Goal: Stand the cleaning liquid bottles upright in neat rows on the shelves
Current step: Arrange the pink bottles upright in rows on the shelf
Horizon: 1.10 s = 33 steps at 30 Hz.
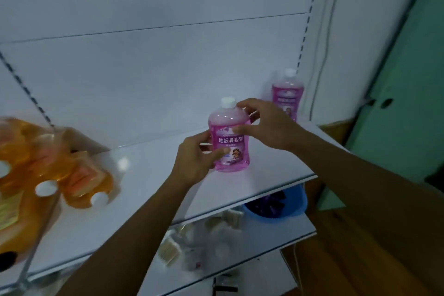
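Observation:
A pink floor-cleaner bottle (229,138) with a white cap stands upright on the white shelf (153,190). My left hand (195,160) grips its lower left side, thumb across the label. My right hand (266,122) grips its upper right side, fingers curled near the neck. A second pink bottle (288,92) stands upright at the back right corner of the shelf. Several orange bottles (57,170) with white caps lie tipped over in a heap at the shelf's left end.
A lower shelf (276,243) holds a blue basin (286,209) with dark purple items and several small packets. White back panels rise behind the shelf. A green wall (403,103) and brown cardboard are on the right.

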Motion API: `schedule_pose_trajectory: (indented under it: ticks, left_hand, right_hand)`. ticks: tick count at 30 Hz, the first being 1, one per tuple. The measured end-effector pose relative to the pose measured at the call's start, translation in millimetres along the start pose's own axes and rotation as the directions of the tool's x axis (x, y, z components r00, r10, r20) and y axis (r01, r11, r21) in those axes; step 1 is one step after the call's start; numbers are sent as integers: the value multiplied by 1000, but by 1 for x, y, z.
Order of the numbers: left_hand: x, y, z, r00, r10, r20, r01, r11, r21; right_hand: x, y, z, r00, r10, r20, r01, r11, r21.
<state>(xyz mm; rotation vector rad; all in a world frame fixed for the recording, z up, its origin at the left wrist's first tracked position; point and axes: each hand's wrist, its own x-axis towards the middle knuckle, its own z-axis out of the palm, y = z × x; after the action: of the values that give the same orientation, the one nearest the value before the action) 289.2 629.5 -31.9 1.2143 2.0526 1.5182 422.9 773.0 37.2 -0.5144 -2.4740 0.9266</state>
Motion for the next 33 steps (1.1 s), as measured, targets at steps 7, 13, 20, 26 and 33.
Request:
schedule_pose_trajectory:
  ticks: [7,13,20,26,33]
  left_hand:
    - [77,28,102,990,33,137,-21,996,-87]
    - [116,22,153,991,11,134,4,994,-110]
    - [136,16,176,995,40,94,-34,997,-69]
    - [140,26,175,995,51,88,-53,998,15]
    - [139,40,159,989,34,145,-68,969,236]
  right_hand:
    - [-7,74,-68,959,121,-258,-140,989,-56]
    - [9,118,-85,935,154,-320,-188,979,-80]
    - [28,141,-86,929,160,-334,-211,970,-121]
    - [41,140,-81,926,177,-333,-231,964,-133]
    - [46,139,-73,912,205,-354,-266,955,-131]
